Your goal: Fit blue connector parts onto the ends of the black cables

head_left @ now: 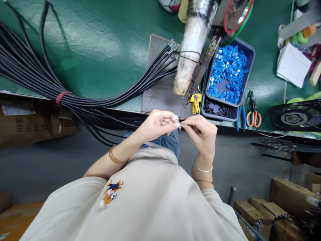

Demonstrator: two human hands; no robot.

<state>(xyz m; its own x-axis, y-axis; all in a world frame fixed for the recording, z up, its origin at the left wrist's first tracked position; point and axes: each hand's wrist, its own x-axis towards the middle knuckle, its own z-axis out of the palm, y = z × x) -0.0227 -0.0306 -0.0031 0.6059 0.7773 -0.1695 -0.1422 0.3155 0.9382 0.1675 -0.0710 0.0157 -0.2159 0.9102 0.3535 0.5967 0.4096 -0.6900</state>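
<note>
My left hand (160, 124) is closed in a pinch at the bench's front edge, above my lap. White wrapping shows at its thumb and fingertip. My right hand (202, 132) meets it from the right, thumb and forefinger pinched at a thin, small piece between the hands, too small to name. Behind my left forearm runs a bundle of black cables (120, 100). Their stripped ends (172, 46) rest on a dark board (160, 95), just beyond my hands. To the right of the board sits a yellow clip-like tool (195, 102).
A bin of blue pieces (250, 63) overlaps one with black pieces (234, 115). Blue-handled pliers (241, 117) and orange-handled pliers (253, 117) lie beside them. A plastic-wrapped post (190, 50) overhangs the board. A black fan (296, 117) is at right; cartons (27, 120) stand below.
</note>
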